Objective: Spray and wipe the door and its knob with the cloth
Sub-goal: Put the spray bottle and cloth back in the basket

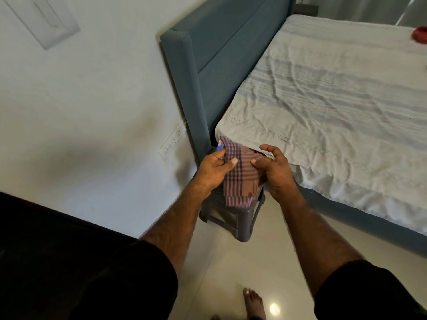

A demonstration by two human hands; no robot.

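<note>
Pale glossy floor tiles (pixel 261 269) fill the bottom of the view, with a bare foot (pixel 253 302) at 6 o'clock and black short sleeves on both forearms at the lower corners. Just above centre, the two hands meet over a dark plastic stool (pixel 240 227) that stands on the floor by the corner of the bed. The left hand (pixel 213 168) pinches a brown cotton cloth with dark blue checks (pixel 238 179) between its thumb and curled fingers at the cloth's left edge. The right hand (pixel 275 168) grips the cloth's right edge with its thumb pressed on the fabric, while its other fingers are spread and bent above it. The cloth hangs between the hands and drapes down to the stool's top. A small blue and orange object (pixel 220 144) peeks out just behind the cloth at 11 o'clock of the hands; what it is cannot be told. Toward 9 o'clock, white wall switches and a socket (pixel 173 142) sit low on the pale wall. Beyond the hands, from 12 to 3 o'clock, a wrinkled white bedsheet (pixel 335 107) covers the bed, backed by a teal padded headboard (pixel 208 65). A blurred red object (pixel 419 34) lies on the sheet at the far right.
</note>
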